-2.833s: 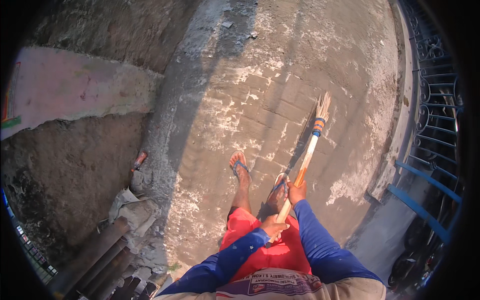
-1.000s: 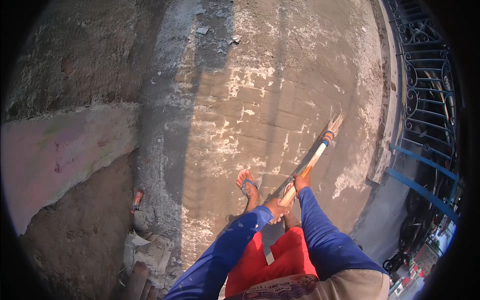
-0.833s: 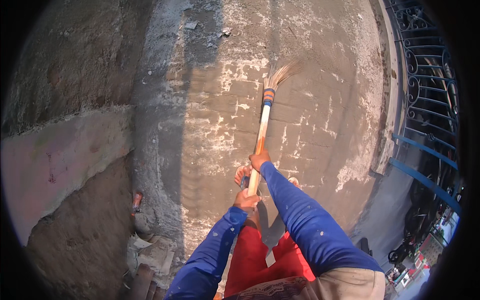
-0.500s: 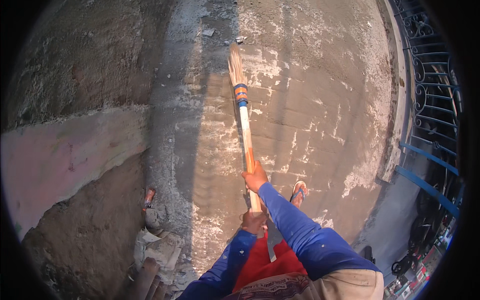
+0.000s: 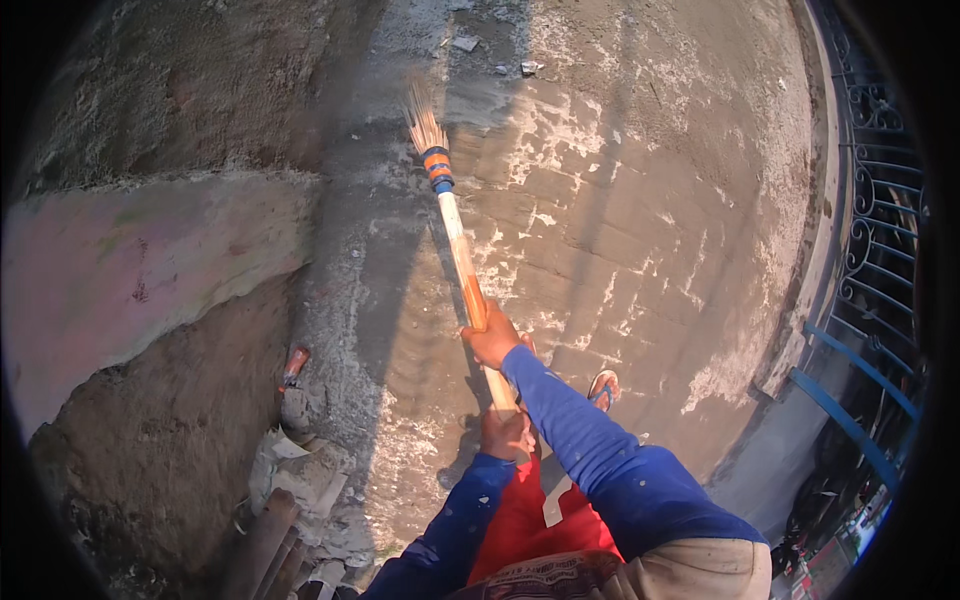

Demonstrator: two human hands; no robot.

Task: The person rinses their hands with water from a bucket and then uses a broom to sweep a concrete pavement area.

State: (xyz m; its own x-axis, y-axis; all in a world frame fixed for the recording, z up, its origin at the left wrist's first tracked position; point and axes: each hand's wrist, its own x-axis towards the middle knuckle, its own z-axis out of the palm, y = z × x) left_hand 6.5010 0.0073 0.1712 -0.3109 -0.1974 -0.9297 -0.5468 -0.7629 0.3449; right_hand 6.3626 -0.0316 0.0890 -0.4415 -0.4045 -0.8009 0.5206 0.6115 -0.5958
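Observation:
A long-handled stick broom [image 5: 459, 240] slants away from me across the paved ground, its handle painted white and orange. Blue and orange bands bind its bristles, and the bristle end [image 5: 425, 118] looks slightly blurred at the shaded strip on the left. My right hand [image 5: 492, 338] wraps round the middle of the handle. Closer to my body, my left hand [image 5: 507, 434] grips the handle's lower end. Both arms wear blue sleeves. My foot in a flip-flop [image 5: 604, 388] shows to the right of my hands.
A rough wall [image 5: 160, 250] with a pinkish patch rises along the left. At its base lie crumpled bags [image 5: 310, 480], wooden pieces [image 5: 268, 540] and a small reddish item [image 5: 295, 366]. Paper scraps [image 5: 466, 43] lie ahead. A blue metal fence [image 5: 880, 230] borders the right.
The broom's bristle end has swung left toward the wall, with both hands still on the handle. My right hand has shifted slightly left and up. The view has also moved a little.

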